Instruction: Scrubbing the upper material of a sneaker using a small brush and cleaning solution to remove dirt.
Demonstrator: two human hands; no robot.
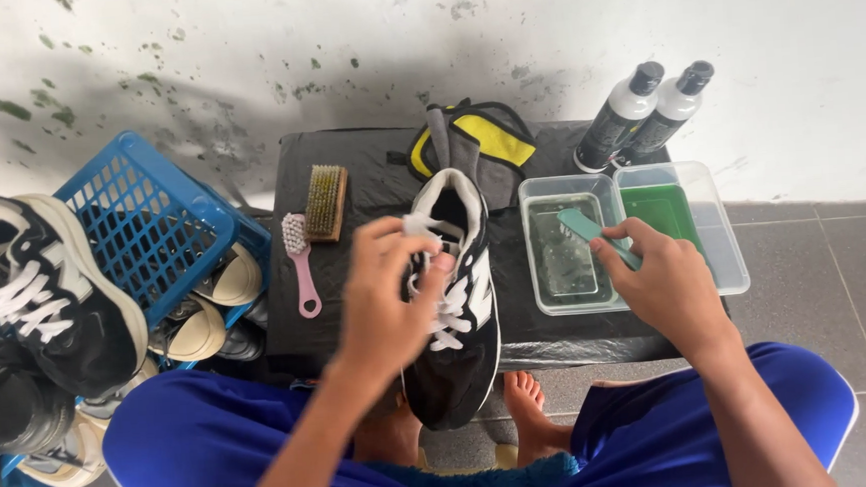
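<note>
I see the left hand [388,286] wrapped around the side of a black sneaker [457,312] with white laces, thumb and fingers closed on the tongue and lace area. The hand is motion-blurred, so I can't tell exactly which fingers pinch what. The sneaker lies toe toward me, heel on the black table [369,177], toe hanging over the near edge above bare feet.

The right hand [661,280] is closed on a teal brush [593,232] (only the handle shows well; the bristle end is hard to make out), held over a clear tub [564,256] of water. Its fingers cover the lower part of the handle.

Just right of that tub sits a second clear tub [713,226] with green liquid or a green insert, I can't tell which. Behind them stand two bottles [646,115] with black caps, touching each other.

Left of the sneaker on the table: a pink brush [300,262] and a wooden brush [326,202], side by side. Behind the sneaker is a grey and yellow cloth [477,145], partly hidden by the heel.

Far left, a blue basket [156,220] holds shoes, mostly hidden; another black sneaker [40,288] lies on top, cut off by the frame edge. My blue shorts [195,449] fill the bottom.
</note>
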